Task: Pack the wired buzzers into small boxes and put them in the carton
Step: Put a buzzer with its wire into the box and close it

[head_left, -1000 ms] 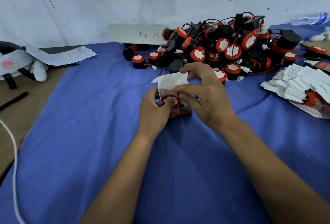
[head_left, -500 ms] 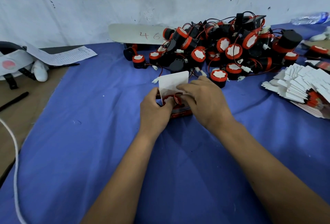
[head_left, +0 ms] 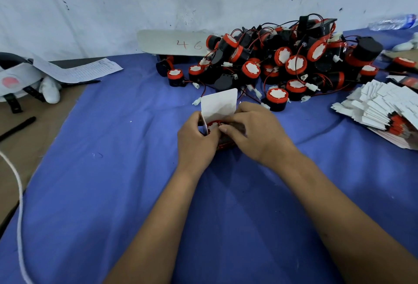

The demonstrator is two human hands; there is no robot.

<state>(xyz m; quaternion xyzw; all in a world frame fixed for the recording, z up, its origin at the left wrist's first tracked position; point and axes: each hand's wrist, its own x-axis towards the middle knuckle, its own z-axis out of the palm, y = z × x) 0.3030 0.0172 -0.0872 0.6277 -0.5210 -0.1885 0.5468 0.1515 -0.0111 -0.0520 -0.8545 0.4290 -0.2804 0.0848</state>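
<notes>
On a blue cloth (head_left: 113, 193), our left hand (head_left: 195, 138) grips a small box (head_left: 218, 107) while our right hand (head_left: 253, 129) tucks a buzzer (head_left: 213, 125) inside; closing the flap likely comes next.

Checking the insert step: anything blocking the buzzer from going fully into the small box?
Nothing visible blocks it. The buzzer already sits in the mouth of the small box, lid flap upright behind it. The left hand grips the box; the right hand has its fingertips at the buzzer.

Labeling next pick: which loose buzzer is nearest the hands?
The upright buzzer at the pile's front edge, just beyond the right hand; others sit farther back.
</notes>
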